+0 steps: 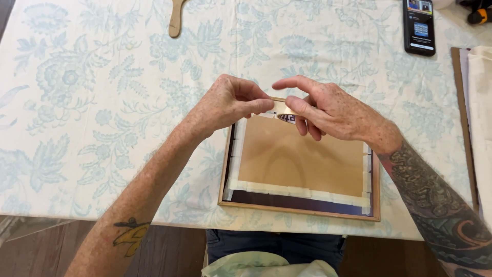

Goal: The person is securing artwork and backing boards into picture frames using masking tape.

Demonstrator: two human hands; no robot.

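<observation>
While both hands pinch tape over the frame's far edge, near the table's front edge:
Left hand (228,105) and right hand (328,110) pinch a thin tape strip (279,107), roll (287,118) behind; light, limp, sticky — best gripped by its ends. Picture frame (300,210) lies face down.

Bright even daylight, soft faint shadows — sharp focus, no glare

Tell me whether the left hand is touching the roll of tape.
Touching. The head view shows the left hand pinching the tape strip pulled from the tape roll, which the right hand holds above the picture frame.
</observation>
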